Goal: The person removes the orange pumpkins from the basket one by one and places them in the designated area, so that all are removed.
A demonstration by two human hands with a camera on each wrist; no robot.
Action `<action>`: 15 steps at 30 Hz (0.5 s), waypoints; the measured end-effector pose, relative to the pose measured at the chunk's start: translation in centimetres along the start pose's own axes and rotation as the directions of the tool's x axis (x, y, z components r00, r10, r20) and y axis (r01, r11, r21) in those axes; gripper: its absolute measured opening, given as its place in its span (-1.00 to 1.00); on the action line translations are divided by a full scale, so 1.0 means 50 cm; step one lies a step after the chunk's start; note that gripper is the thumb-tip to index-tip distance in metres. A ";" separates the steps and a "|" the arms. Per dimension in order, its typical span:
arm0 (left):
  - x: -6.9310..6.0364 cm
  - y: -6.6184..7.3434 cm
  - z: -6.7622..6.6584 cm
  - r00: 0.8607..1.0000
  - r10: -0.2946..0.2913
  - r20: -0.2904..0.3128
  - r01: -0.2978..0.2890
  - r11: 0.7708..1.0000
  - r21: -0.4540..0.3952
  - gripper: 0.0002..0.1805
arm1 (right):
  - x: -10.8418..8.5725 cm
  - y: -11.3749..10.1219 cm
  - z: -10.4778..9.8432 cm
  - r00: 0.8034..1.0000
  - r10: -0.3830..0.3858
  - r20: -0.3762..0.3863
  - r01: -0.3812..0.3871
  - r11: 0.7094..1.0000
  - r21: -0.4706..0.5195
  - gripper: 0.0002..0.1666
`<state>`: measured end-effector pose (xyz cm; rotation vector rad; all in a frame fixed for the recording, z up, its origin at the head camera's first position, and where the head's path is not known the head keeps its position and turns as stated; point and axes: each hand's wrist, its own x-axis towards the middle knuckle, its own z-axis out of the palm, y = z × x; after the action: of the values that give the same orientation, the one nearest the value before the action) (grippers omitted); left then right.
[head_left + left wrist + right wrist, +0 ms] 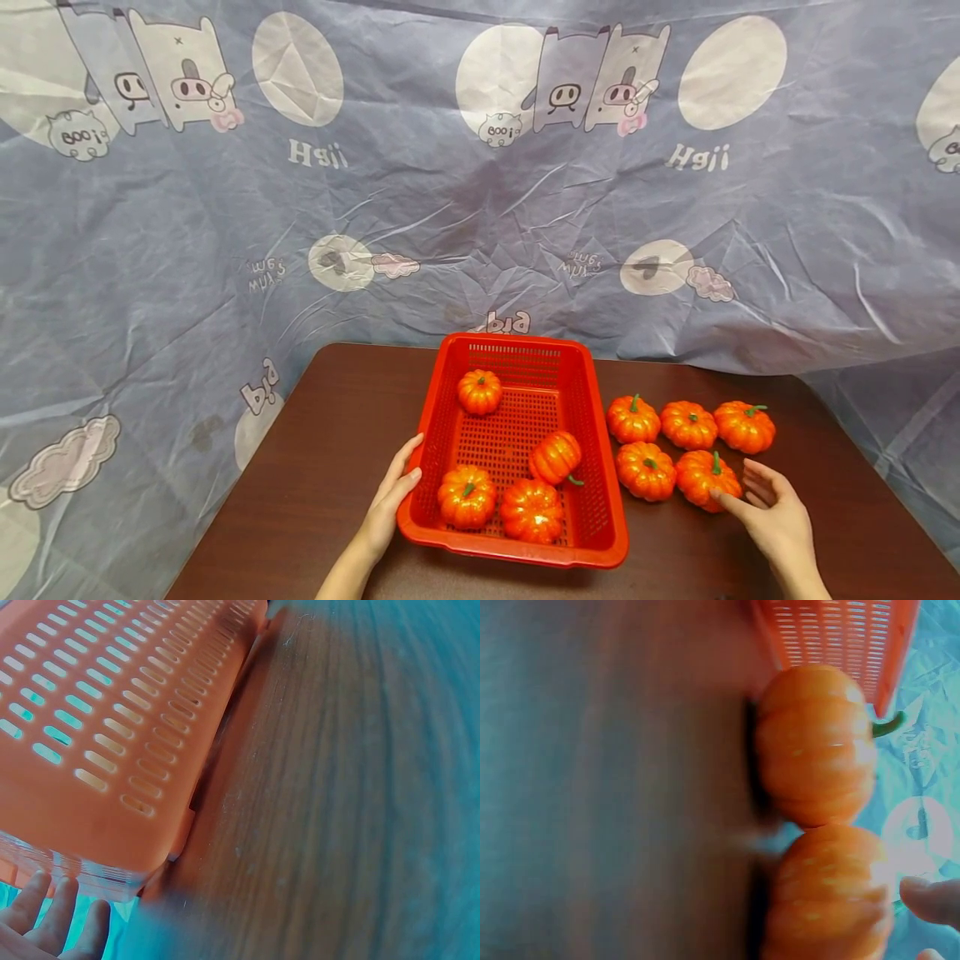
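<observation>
A red plastic basket [517,554] with slotted walls stands on the table and holds several small orange toy pumpkins [480,392]. My left hand [386,508] is at the basket's left side, its fingertips against the outer wall near the rim. In the left wrist view those fingers [56,915] are extended beside the basket. My right hand [780,517] is at the nearest right pumpkin [705,481], thumb by its front and fingers spread along its right side. The right wrist view has the thumb [934,900] close to that pumpkin [829,892]; contact is unclear.
Several more pumpkins stand in two rows right of the basket, among them a back-right one [745,427] and a front-left one [646,472]. The dark brown table [322,450] meets a hanging grey printed sheet [420,208] at its back and sides.
</observation>
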<state>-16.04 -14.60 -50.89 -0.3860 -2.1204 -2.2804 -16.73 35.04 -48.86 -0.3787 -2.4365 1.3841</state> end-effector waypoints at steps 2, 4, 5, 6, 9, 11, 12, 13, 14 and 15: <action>0.000 0.000 0.000 1.000 0.001 -0.003 -0.001 1.000 0.004 -0.46 | 0.017 0.012 0.000 0.999 -0.028 -0.029 0.029 1.000 0.010 -0.15; 0.000 0.000 0.000 1.000 0.002 -0.007 -0.002 1.000 0.008 -0.46 | 0.033 0.016 -0.001 0.999 -0.039 -0.036 0.039 0.999 0.004 -0.13; 0.000 0.000 0.000 1.000 0.002 -0.007 -0.002 1.000 0.008 -0.46 | 0.039 0.012 -0.003 0.999 -0.039 -0.031 0.039 0.999 0.001 -0.12; 0.000 0.000 0.000 1.000 0.002 -0.007 -0.002 1.000 0.007 -0.46 | 0.042 0.006 -0.003 0.998 -0.039 -0.041 0.040 0.999 0.011 -0.14; 0.000 -0.001 0.000 1.000 0.002 -0.006 -0.002 1.000 0.011 -0.46 | 0.042 -0.046 -0.009 1.000 -0.025 -0.018 0.025 1.000 0.002 -0.11; 0.000 -0.002 -0.001 1.000 -0.001 -0.006 0.001 1.000 0.011 -0.47 | 0.037 -0.083 -0.010 1.000 -0.030 -0.008 0.030 0.999 0.010 -0.12; 0.000 -0.002 -0.001 1.000 -0.002 -0.007 0.002 1.000 0.011 -0.47 | 0.036 -0.100 -0.009 0.999 -0.039 -0.008 0.039 0.999 0.018 -0.14; 0.000 -0.002 -0.001 1.000 -0.003 -0.007 0.003 1.000 0.011 -0.47 | 0.035 -0.116 -0.010 0.999 -0.050 0.007 0.050 0.999 0.011 -0.14; 0.000 -0.003 -0.001 1.000 -0.003 -0.007 0.004 1.000 0.010 -0.47 | 0.035 -0.128 -0.010 0.998 -0.062 0.007 0.062 0.998 0.017 -0.16; 0.001 -0.003 -0.001 1.000 -0.004 -0.007 0.004 1.000 0.009 -0.47 | 0.035 -0.139 -0.009 0.997 -0.076 0.008 0.076 0.997 0.026 -0.19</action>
<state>-16.10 -14.62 -51.02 -0.3734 -2.1299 -2.2694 -18.66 32.57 -42.38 -0.2719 -2.4112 1.3868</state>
